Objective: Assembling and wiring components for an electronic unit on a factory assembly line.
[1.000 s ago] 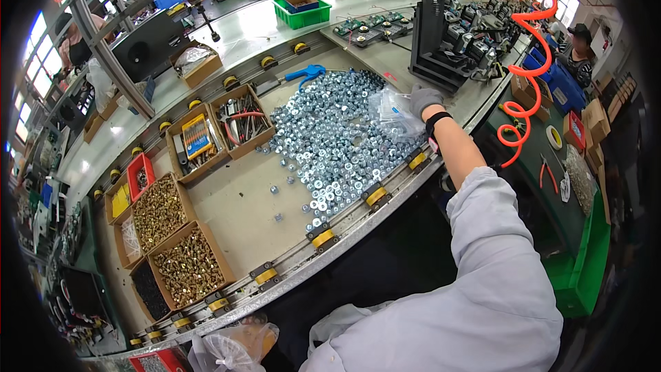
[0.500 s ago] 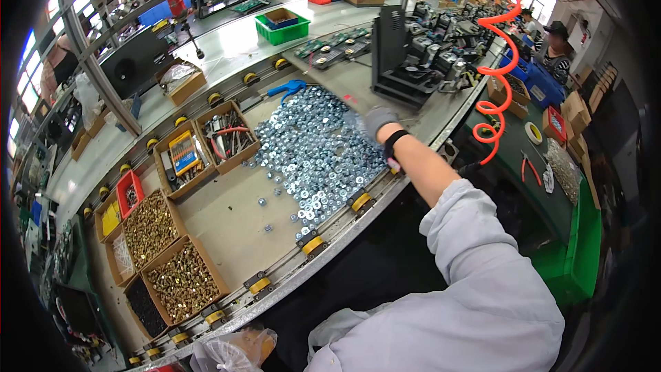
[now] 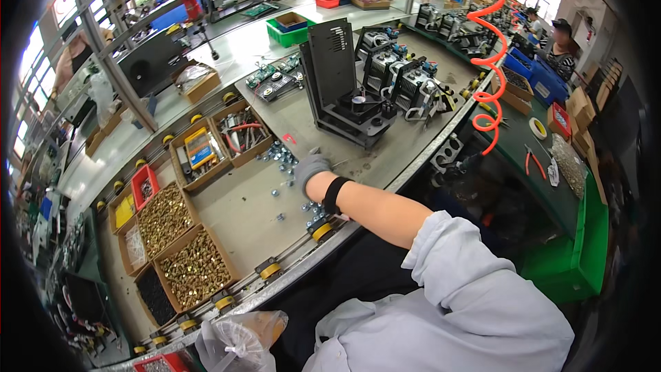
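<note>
My right hand (image 3: 313, 171), in a grey glove with a black band at the wrist, is closed on the left edge of a flat metal plate (image 3: 413, 139); its fingertips are partly hidden. On that plate stand a tall black metal bracket (image 3: 332, 58) and several black-and-silver device assemblies (image 3: 407, 83). Small silvery round metal parts (image 3: 281, 153) show along the plate's left edge and below my hand, lying on the bench surface (image 3: 237, 217). My left hand does not show.
Cardboard trays hold brass-coloured fittings (image 3: 195, 265), black pieces (image 3: 155, 296) and pliers (image 3: 241, 131). Rollers (image 3: 268, 269) line the bench's front rail. An orange coiled hose (image 3: 487, 62) hangs at right. A clear plastic bag (image 3: 237, 348) is low in front. A person (image 3: 561, 52) is far right.
My right hand and the metal plate have moved left and nearer, carrying the bracket and devices along. The plate now covers where most of the silvery parts and a blue-handled tool showed.
</note>
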Available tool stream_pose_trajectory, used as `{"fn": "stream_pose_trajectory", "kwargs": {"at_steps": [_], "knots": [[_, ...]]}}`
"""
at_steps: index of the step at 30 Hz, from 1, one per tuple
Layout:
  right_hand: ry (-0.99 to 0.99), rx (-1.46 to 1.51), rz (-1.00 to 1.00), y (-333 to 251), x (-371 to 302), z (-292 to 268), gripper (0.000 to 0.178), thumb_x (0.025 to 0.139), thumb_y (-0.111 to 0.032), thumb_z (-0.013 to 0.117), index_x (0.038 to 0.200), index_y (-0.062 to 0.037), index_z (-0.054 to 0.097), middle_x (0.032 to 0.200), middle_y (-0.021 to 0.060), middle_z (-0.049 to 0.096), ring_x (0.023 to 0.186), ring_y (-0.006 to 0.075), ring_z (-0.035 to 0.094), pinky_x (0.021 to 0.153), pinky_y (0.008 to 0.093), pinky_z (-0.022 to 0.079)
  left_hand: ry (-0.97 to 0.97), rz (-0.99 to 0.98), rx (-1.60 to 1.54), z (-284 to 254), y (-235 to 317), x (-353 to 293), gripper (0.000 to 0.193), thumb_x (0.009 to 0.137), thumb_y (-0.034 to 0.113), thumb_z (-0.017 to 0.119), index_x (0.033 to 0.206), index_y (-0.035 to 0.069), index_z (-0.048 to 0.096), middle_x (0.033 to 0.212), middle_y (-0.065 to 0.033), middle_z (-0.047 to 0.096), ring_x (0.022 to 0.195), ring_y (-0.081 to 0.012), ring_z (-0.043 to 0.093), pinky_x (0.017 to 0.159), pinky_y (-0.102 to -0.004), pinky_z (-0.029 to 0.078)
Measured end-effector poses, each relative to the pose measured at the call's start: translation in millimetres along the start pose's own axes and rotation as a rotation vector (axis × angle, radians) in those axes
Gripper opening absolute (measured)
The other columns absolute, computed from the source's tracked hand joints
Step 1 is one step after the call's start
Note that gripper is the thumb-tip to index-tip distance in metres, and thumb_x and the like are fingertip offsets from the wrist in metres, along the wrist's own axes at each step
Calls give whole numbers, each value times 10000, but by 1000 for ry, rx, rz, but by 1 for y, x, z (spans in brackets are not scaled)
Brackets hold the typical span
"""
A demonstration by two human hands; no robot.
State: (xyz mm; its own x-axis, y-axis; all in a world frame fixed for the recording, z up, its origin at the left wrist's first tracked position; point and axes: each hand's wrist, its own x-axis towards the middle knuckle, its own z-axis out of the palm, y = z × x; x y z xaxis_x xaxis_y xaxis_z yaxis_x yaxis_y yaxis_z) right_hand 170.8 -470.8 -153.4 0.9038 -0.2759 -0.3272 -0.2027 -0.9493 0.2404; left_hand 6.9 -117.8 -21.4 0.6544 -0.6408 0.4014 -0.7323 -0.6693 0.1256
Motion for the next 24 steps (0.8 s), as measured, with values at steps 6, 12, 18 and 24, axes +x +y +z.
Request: {"fn": "stream_pose_trajectory", "kwargs": {"at_steps": [6,12,18,24], "knots": [[84,173,-356,-71,-63,-45,210,810,-136,593,973,-83,713,994,149,684,906,319,666,631,453,529,121,-15,109,-6,-2,7,417,631,243,644,965,0,583,1009,-224,556,841,-350,569,715,-455,469],[425,554,-704,-46,-144,-33,282,823,-163,590,1093,-95,640,1039,154,625,880,316,618,764,393,502,97,-66,57,-11,-23,-24,381,761,152,625,1097,0,530,926,-149,579,792,-331,584,682,-445,486],[559,513,-521,-5,-138,8,321,780,-113,541,1087,-44,599,752,232,603,735,422,582,638,479,444,148,-492,-194,-56,-12,-57,838,549,263,743,1279,-12,439,1002,-167,506,867,-317,532,749,-386,428],[333,335,-413,-9,-117,30,375,767,-71,551,1134,2,581,832,252,605,809,418,583,690,483,444,154,-466,23,-98,-2,-73,742,567,231,691,1243,-10,501,1071,-195,543,916,-344,568,778,-397,463]]}}
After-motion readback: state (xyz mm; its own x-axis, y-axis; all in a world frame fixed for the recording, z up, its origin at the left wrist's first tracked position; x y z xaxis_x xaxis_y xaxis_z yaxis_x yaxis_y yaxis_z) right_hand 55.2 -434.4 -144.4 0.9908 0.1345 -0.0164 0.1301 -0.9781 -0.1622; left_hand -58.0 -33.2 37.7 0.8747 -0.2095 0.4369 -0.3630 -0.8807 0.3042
